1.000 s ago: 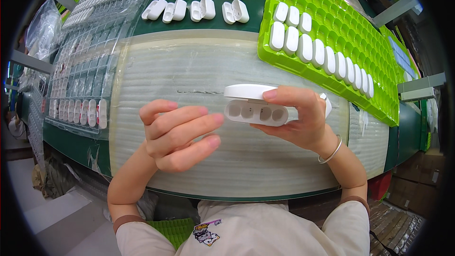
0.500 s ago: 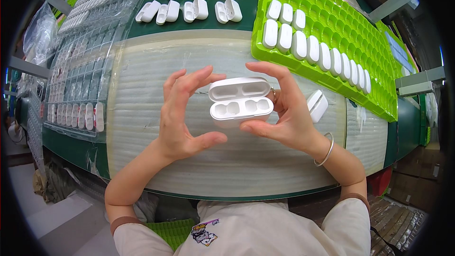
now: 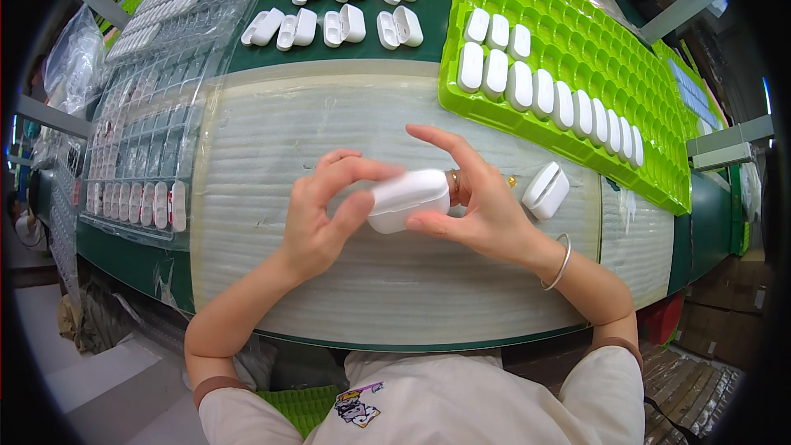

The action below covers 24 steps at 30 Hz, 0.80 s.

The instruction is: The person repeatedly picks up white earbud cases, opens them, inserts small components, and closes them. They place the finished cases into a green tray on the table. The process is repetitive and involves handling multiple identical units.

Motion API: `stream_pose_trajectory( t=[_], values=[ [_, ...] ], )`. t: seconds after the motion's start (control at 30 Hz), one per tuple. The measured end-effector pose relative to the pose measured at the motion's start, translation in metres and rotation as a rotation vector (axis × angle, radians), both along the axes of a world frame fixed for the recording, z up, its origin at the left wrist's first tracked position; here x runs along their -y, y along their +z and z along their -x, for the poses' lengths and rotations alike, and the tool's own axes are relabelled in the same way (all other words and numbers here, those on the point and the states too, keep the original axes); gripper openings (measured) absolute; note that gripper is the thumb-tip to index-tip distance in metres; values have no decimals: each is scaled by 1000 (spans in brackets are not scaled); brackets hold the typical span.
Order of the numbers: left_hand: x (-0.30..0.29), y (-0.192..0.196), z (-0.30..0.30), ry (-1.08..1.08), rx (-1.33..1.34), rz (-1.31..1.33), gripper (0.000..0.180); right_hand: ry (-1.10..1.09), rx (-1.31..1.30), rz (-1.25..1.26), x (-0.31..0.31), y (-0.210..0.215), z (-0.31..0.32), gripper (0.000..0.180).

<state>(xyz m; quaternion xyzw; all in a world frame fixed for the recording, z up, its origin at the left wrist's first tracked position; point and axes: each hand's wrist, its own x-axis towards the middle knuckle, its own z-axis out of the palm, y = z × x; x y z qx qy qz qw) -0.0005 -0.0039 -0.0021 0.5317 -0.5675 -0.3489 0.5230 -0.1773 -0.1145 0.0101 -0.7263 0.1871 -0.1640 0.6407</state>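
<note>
A white earbud case is between my hands above the padded mat, its lid down. My right hand grips its right end, thumb along the front and index finger raised away from it. At the left end, my left hand has its thumb and fingers closed about the case; the fingertips are smeared by motion. Another white case lies on the mat beyond my right hand, a dark slit showing between lid and body.
A green tray at the right holds several closed white cases. Several opened cases stand on the dark green table top at the back. Clear plastic trays with small white parts lie at the left. The padded mat covers the middle.
The case's lid has gone from open to down, hiding the earbud hollows. My left hand has moved in from apart to the case's left end.
</note>
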Motion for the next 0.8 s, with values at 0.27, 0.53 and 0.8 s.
stream_pose_trajectory(
  t=[0.27,0.53,0.8],
  values=[
    [4,1,-5,292,-29,100,23,174,-10,336,52,34,8,26],
    [14,-12,-8,249,72,47,23,70,-492,884,221,73,42,29],
    [13,-14,-14,301,65,30,17,120,-526,912,257,35,34,32]
  ],
)
